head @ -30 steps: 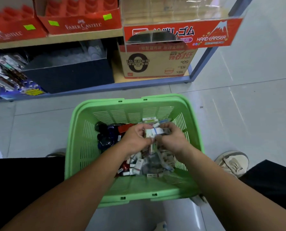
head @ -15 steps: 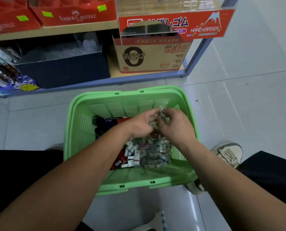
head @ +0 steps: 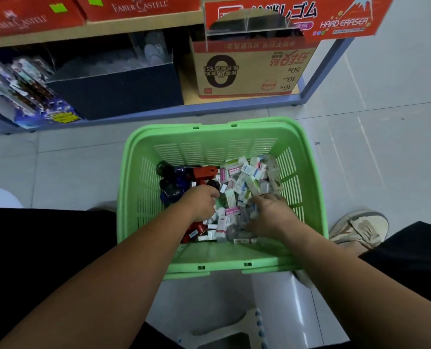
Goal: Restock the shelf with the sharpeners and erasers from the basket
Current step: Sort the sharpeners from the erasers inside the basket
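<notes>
A green plastic basket (head: 209,128) stands on the floor in front of the shelf. Its right half holds a pile of small boxed erasers (head: 244,177). On its left lie a red sharpener (head: 204,172) and several dark blue and black ones (head: 169,183). Both my hands are down in the pile. My left hand (head: 199,202) is curled, its fingers round some erasers at the pile's left edge. My right hand (head: 269,215) lies knuckles up on the right, fingertips buried among the erasers, so its grip is hidden.
A clear display box with a red "HARD ERASER" label (head: 335,21) sits on the shelf, above a cardboard box (head: 247,71). A dark bin (head: 113,89) and red Faber-Castell boxes (head: 139,6) are to the left. My shoe (head: 360,227) stands right of the basket, a white stool (head: 234,331) below.
Both hands, held together over the basket with a bunch of erasers, have dropped and moved apart into the pile. The camera has tilted down.
</notes>
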